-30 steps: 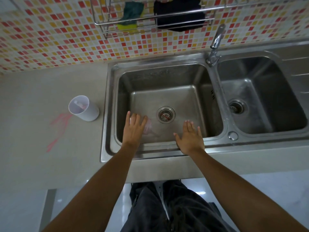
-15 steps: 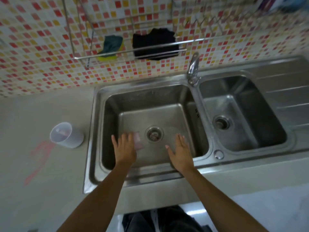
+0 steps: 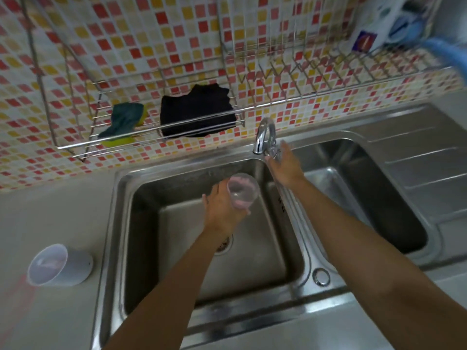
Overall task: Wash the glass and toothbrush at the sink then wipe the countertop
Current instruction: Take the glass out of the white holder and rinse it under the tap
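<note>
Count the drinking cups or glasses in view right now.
2. A clear pinkish glass held in the left hand over the left sink basin; a white plastic cup lying on the beige countertop.

The left hand (image 3: 222, 210) holds the glass (image 3: 242, 190) over the left basin (image 3: 278, 261), below and left of the tap (image 3: 264, 135). The right hand (image 3: 285, 165) is at the tap's base, between the two basins. A cup (image 3: 59, 265) stands on the desk (image 3: 50, 210) left of the sink. Behind, a wall rack (image 3: 151, 132) carries a sponge (image 3: 123, 122) and, to its right, a cloth (image 3: 197, 112).
</note>
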Action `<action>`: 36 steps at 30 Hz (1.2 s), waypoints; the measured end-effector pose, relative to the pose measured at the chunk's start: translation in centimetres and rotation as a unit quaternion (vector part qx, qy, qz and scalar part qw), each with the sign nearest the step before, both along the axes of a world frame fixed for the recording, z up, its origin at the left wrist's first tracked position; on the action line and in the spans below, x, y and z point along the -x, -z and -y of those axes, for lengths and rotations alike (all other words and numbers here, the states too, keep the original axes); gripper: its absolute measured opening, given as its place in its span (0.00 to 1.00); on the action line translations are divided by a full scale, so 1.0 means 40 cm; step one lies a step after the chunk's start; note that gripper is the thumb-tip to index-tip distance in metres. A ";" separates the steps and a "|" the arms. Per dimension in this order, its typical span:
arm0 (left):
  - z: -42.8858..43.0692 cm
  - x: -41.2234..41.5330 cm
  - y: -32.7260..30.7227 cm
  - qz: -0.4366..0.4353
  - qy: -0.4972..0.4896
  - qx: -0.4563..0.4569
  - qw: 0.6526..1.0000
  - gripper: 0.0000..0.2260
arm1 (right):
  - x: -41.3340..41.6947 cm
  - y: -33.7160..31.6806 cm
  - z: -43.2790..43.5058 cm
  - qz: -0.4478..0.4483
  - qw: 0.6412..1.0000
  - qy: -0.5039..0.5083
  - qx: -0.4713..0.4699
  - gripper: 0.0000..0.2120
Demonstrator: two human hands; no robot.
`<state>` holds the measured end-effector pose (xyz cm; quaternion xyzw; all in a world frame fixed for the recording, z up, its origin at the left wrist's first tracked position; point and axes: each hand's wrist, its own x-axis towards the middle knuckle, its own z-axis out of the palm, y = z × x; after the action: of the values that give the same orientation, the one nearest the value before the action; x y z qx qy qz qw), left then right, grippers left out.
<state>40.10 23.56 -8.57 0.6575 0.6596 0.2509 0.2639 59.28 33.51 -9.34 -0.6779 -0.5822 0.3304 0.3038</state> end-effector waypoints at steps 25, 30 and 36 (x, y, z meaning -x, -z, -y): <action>-0.102 -0.135 -0.051 0.253 0.092 -0.002 0.963 0.27 | -0.033 0.038 -0.085 0.127 0.982 -0.135 0.040 0.09; -0.076 -0.134 -0.038 0.285 0.067 0.011 0.956 0.28 | -0.037 0.041 -0.089 0.167 0.977 -0.125 0.037 0.09; -0.068 -0.135 -0.018 0.276 0.052 0.027 0.960 0.32 | -0.040 0.040 -0.088 0.197 0.971 -0.136 0.015 0.07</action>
<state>45.48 26.29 -7.84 0.5887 0.5330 0.3907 0.4656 60.87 37.03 -10.92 -0.6488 -0.7122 0.2368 0.1254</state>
